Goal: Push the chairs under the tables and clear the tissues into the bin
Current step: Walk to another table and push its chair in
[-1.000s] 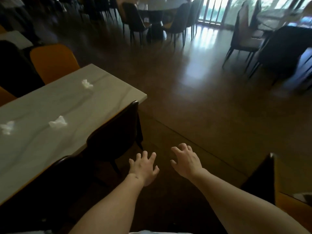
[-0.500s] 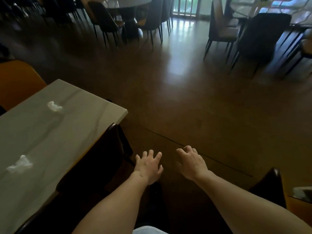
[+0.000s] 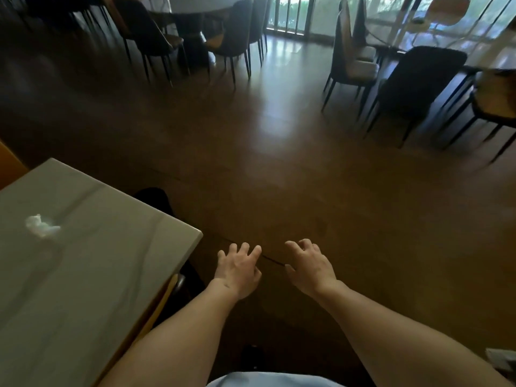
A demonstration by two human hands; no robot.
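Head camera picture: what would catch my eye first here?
Two bare arms reach forward low in the middle, the left hand and right hand open over the brown floor. At left, a pale table carries one crumpled tissue. Dark chairs stand near bright windows at top.

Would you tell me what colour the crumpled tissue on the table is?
White; the tissue shows best in the head view.

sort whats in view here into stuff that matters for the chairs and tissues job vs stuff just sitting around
Job: tissue on the grey table; dark chair tucked at its edge; left hand and right hand, both empty.

Not part of it: wooden floor; windows.
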